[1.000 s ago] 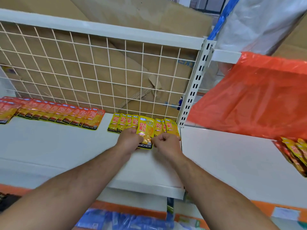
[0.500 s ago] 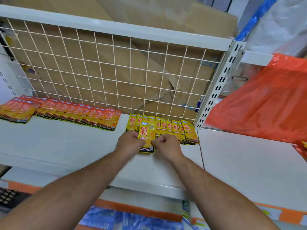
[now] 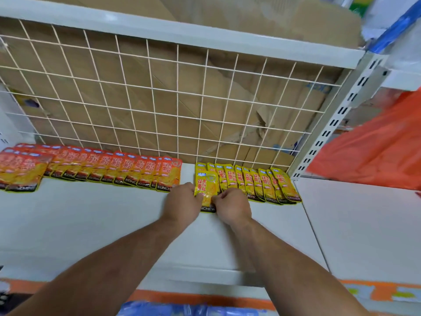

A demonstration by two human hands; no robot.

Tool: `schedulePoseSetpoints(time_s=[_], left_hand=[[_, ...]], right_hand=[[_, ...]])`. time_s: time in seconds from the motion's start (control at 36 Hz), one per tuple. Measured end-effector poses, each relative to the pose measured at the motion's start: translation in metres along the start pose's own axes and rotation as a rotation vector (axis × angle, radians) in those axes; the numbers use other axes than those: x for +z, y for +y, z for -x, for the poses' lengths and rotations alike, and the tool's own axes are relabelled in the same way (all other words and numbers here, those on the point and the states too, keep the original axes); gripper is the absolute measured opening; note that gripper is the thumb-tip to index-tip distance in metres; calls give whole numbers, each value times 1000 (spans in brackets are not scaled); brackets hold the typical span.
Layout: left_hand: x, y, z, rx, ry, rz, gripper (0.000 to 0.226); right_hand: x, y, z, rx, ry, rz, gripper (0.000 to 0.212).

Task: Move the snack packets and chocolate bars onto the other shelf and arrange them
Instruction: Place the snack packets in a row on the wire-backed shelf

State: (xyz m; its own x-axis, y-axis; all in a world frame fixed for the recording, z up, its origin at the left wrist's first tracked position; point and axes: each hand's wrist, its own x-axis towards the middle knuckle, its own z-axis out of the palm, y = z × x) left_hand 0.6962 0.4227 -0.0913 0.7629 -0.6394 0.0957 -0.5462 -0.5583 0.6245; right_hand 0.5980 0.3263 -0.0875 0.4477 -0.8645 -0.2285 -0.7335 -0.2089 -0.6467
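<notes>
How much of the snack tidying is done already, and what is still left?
Done: a long row of red snack packets lies overlapped along the wire grid, and a shorter row of yellow snack packets sits to its right. In hand: the left hand and right hand both pinch one yellow packet at that row's left end. Left: seating it; no chocolate bars are visible.

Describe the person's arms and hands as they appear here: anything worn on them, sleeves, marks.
Both forearms are bare right up to the bottom edge of the picture, so no sleeves show. The left hand and the right hand wear no gloves. No watch, bracelet or band shows at either wrist, and no ring can be made out, though the fingers are curled and partly hidden. No tattoos or other marks show on the arms.
</notes>
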Motion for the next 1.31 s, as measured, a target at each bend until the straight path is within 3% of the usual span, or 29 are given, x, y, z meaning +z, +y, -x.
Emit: schedulePoseSetpoints(time_s=[0.44,0.78,0.92,1.03,1.17,1.31], left_hand=[[9,-12,-1,-1,35,80,35],[7,-13,1,-6,-12,84,35],[1,-13,6,-52,-16,175,40],[0,-11,14,81,27,126,41],[4,6,22,332,130,6,46],[13,32,36,494,27,-150,56]], right_hand=[[2,-2,11,-21,123,86,18],[0,-2,16,-4,111,-16,21],[-4,2,21,-17,112,-200,20],[-14,7,31,-49,152,-285,15],[-32,21,45,-83,198,-221,14],[-54,50,56,-181,265,119,15]])
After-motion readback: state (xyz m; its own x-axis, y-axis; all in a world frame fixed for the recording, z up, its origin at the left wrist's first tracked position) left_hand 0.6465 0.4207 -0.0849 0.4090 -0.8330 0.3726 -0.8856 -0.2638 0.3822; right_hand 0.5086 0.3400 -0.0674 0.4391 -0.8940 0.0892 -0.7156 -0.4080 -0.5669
